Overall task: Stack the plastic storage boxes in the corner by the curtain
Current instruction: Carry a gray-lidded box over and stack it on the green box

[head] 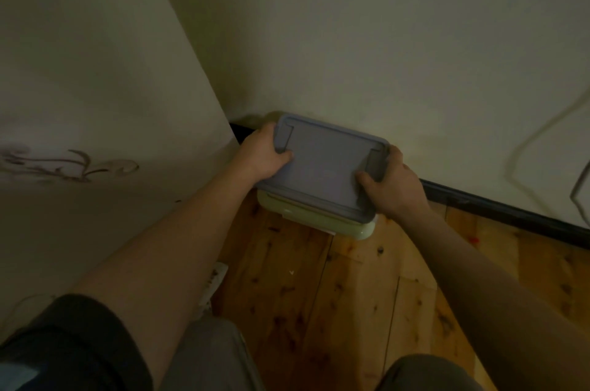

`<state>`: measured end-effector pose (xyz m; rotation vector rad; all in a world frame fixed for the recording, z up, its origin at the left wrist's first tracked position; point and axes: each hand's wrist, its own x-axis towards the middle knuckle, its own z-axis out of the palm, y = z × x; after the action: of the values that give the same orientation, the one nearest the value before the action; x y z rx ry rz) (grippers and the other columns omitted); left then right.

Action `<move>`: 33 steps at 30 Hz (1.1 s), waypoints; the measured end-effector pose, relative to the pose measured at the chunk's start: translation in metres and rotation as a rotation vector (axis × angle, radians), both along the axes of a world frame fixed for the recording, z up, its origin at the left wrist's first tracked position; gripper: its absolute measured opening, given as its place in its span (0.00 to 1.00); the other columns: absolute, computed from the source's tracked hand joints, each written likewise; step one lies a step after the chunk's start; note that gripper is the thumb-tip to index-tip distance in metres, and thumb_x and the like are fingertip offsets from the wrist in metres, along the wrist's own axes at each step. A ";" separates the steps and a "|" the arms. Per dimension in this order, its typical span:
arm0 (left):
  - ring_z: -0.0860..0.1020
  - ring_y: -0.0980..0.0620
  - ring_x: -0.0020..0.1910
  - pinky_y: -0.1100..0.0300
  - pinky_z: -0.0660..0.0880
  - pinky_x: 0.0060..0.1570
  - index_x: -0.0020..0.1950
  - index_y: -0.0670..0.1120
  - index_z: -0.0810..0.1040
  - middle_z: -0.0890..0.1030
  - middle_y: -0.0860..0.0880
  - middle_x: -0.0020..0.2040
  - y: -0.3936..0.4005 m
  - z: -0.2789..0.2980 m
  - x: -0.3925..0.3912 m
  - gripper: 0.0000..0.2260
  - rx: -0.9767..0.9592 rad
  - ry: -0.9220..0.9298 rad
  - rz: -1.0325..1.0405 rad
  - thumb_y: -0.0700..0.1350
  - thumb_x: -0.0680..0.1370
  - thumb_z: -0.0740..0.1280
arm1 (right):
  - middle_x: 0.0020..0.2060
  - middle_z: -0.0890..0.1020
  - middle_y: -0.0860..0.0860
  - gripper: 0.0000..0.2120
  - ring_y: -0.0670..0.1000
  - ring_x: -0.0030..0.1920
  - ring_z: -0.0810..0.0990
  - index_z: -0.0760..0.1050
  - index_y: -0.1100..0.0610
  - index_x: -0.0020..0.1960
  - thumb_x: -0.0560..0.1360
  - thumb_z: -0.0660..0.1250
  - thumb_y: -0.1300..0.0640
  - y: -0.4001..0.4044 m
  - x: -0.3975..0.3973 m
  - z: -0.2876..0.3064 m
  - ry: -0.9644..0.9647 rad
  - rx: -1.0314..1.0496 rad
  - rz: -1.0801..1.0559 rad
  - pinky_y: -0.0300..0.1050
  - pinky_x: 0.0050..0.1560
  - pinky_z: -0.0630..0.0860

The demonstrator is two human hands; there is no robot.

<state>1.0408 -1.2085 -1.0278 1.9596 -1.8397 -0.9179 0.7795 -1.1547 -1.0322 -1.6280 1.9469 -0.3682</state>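
In the corner, seen from the head camera: a grey box (322, 164), lid up, sitting on top of a green box (322, 221). Slightly askew, the grey one, its near right corner just short of the green one's rim, so that a strip of green shows along the near edge and at the near right corner. Both against the pale wall (383, 39), just above the dark skirting board (498, 208) running off to the right. To the left, a pale curtain (95, 87) hanging down to the floor, with a faint brown swirl pattern, its lower edge just beside the boxes.

Left hand (263, 153) clamped on the left end of the grey box: thumb lying over the lid, the other fingers wrapped round the far left corner and edge. Right hand (391, 183) clamped on the right end likewise: thumb pressed on the lid near the right clip, fingers curled round the side. Both forearms bare, reaching forward from the bottom of the frame.

Below the boxes, a floor (319, 288) of warm knotty wooden boards. A small white tag or scrap poking out under the near edge of the green box; too small to tell more. On the wall at far right, a thin cable (539, 135) looping down, blurred. At the bottom edge, a dark sleeve on the left and grey clothed knees.
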 end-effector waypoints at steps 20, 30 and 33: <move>0.78 0.41 0.57 0.50 0.77 0.54 0.77 0.46 0.58 0.75 0.41 0.65 0.004 0.002 0.002 0.33 0.069 -0.083 -0.037 0.52 0.78 0.69 | 0.54 0.80 0.63 0.36 0.64 0.45 0.82 0.47 0.57 0.77 0.80 0.62 0.44 0.001 0.002 0.019 0.041 0.117 0.060 0.59 0.44 0.81; 0.77 0.41 0.59 0.52 0.75 0.55 0.79 0.47 0.55 0.75 0.41 0.66 0.004 0.004 0.003 0.35 0.098 -0.122 -0.047 0.53 0.78 0.69 | 0.50 0.81 0.63 0.36 0.55 0.25 0.81 0.41 0.53 0.78 0.81 0.60 0.45 0.003 0.001 0.014 0.023 0.139 0.077 0.53 0.32 0.82; 0.77 0.42 0.59 0.52 0.75 0.55 0.78 0.47 0.57 0.75 0.42 0.66 0.006 0.004 0.004 0.33 0.102 -0.101 -0.050 0.52 0.78 0.69 | 0.54 0.80 0.64 0.38 0.60 0.36 0.82 0.41 0.54 0.79 0.81 0.61 0.44 0.001 -0.001 0.014 0.039 0.139 0.086 0.58 0.40 0.82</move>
<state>1.0443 -1.2025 -1.0240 2.0644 -1.9411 -0.9616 0.7782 -1.1537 -1.0182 -1.6331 1.8790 -0.1641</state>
